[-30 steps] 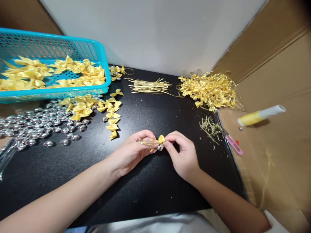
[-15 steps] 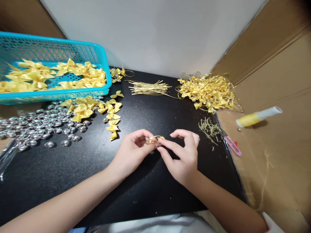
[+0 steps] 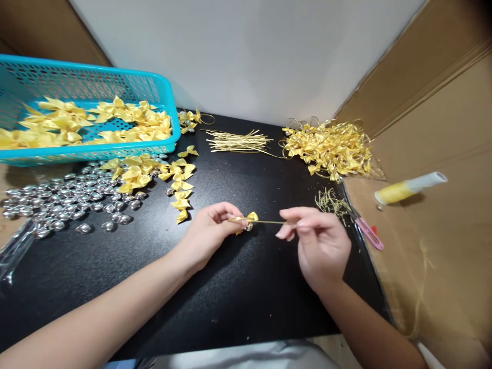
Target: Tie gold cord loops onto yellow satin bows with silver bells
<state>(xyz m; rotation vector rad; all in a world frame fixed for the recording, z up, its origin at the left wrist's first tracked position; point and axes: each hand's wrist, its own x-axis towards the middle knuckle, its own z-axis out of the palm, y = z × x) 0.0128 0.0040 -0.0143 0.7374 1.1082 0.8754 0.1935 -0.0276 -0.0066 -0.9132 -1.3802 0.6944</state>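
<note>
Over the middle of the black table (image 3: 246,287), my left hand (image 3: 209,230) pinches a small yellow ribbon bow (image 3: 252,217) with a silver bell-like bead (image 3: 249,226) against it. A thin gold cord (image 3: 269,222) runs straight from the bow to the right. Its other end is between the thumb and fingers of my right hand (image 3: 321,241). Left of my left hand, loose yellow bows (image 3: 181,193) lie in a column. My fingertips partly hide the bow and the cord's loop.
A blue basket (image 3: 115,148) holding yellow bows stands at the back left, silver beads (image 3: 77,200) in front. Cut gold cords (image 3: 238,141) lie at the back, finished-looking bow pieces (image 3: 330,146) back right. Cord scraps (image 3: 331,202) and pink-handled scissors (image 3: 369,233) lie at the right edge.
My right hand has moved right, away from my left, drawing the cord out straight. The loop between the hands has shrunk, and the bow and bead now show more.
</note>
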